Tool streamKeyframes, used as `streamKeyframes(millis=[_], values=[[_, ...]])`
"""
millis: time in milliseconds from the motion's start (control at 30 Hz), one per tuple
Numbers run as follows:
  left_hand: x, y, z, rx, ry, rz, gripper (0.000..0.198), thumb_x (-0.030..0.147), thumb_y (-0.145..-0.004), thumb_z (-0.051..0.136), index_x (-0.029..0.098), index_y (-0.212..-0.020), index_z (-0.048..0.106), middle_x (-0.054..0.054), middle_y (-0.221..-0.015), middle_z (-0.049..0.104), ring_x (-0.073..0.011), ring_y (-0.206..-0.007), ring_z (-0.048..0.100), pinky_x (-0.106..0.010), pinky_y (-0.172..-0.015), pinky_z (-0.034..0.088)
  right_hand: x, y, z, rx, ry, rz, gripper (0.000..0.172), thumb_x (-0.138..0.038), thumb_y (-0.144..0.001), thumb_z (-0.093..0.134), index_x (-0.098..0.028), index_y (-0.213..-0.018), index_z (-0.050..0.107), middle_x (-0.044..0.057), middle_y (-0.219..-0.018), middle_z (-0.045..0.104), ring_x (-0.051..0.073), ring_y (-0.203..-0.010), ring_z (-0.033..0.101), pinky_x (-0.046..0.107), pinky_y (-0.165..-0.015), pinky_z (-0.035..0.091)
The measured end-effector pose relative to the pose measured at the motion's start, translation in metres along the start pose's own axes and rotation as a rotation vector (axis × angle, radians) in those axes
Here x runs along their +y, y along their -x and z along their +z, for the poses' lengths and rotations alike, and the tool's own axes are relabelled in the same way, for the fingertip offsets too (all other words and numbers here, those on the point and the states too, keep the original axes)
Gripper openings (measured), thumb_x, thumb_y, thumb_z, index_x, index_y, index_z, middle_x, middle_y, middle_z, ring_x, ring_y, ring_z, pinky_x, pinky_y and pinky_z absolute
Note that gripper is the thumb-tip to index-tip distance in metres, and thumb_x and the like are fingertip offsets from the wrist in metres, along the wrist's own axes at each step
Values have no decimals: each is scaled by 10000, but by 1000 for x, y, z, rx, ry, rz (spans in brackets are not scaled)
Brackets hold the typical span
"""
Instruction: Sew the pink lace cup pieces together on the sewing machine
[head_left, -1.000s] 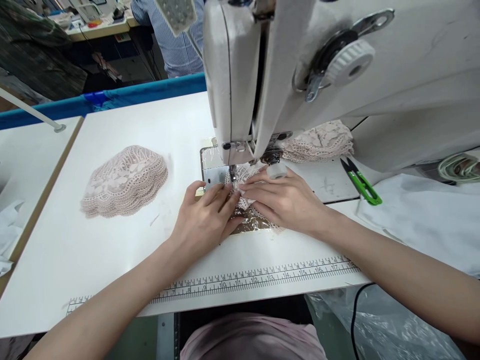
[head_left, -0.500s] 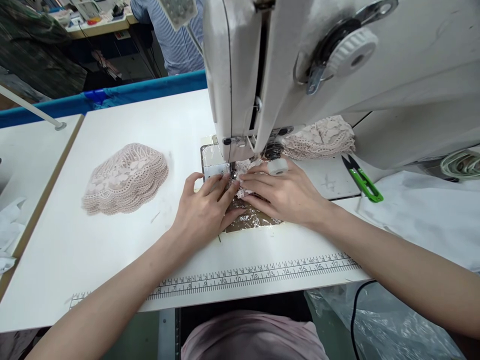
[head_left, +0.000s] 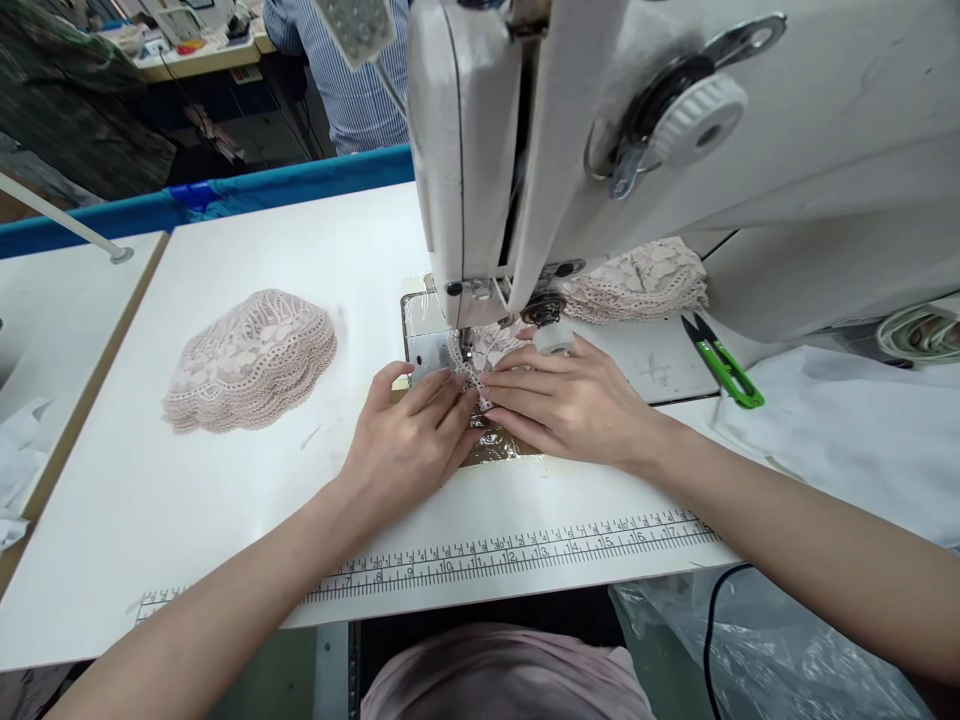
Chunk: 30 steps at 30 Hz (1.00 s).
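Observation:
A small piece of pale pink lace (head_left: 487,352) lies under the presser foot of the white sewing machine (head_left: 600,150). My left hand (head_left: 409,440) rests flat on the table, fingers stretched, tips pressing the lace's near edge beside the metal needle plate (head_left: 424,350). My right hand (head_left: 574,400) lies flat across the lace from the right, fingers extended toward the left hand. The fingertips of both hands nearly meet just in front of the needle. Much of the lace is hidden under my fingers.
A stack of pink lace pieces (head_left: 251,360) sits on the white table (head_left: 225,500) at left; another stack (head_left: 637,280) lies behind the machine. Green thread snips (head_left: 724,365) lie at right. A printed ruler (head_left: 510,560) runs along the front edge. A person in a striped shirt (head_left: 345,80) stands beyond.
Both hands slid slightly toward the needle with the lace, then back a little; they stay flat on the lace throughout.

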<state>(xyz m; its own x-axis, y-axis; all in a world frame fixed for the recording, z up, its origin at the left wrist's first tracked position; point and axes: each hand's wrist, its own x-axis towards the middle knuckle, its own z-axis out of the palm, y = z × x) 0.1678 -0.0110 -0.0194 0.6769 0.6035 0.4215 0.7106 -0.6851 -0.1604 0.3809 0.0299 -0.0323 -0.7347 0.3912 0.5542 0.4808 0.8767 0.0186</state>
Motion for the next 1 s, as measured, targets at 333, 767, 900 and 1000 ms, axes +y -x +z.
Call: streamKeyframes(millis=[333, 767, 900, 1000], values=[[-4, 1, 4, -13, 18, -26, 254, 276, -973, 495, 144, -1128, 648, -90, -1134, 714, -216, -1056, 661, -459, -991, 361, 0, -2, -1, -42, 42, 48, 231, -246, -988, 480, -171, -1037, 693, 14, -1051, 740, 168, -911, 646, 356, -830, 432], [-3, 0, 4, 20, -28, 7, 240, 246, -963, 510, 127, -1114, 653, -97, -1076, 731, -215, -1034, 664, -468, -1011, 371, -1, -1, 3, -37, 55, 49, 227, -227, -972, 511, -150, -1065, 703, 17, -1082, 733, 177, -945, 644, 382, -885, 455], [-4, -1, 5, 15, -27, -8, 247, 268, -967, 507, 135, -1117, 651, -87, -1078, 732, -209, -1022, 669, -483, -1019, 378, -1, -1, 3, -31, 71, 43, 235, -227, -972, 511, -124, -1055, 705, 18, -1072, 736, 172, -935, 646, 373, -922, 444], [-5, -1, 6, 15, -20, -12, 261, 288, -959, 519, 138, -1128, 650, -86, -1081, 732, -217, -1008, 676, -512, -1041, 370, -1, -1, 3, -43, 79, 48, 243, -230, -978, 498, -134, -1063, 704, 19, -1089, 731, 177, -944, 641, 374, -912, 443]])
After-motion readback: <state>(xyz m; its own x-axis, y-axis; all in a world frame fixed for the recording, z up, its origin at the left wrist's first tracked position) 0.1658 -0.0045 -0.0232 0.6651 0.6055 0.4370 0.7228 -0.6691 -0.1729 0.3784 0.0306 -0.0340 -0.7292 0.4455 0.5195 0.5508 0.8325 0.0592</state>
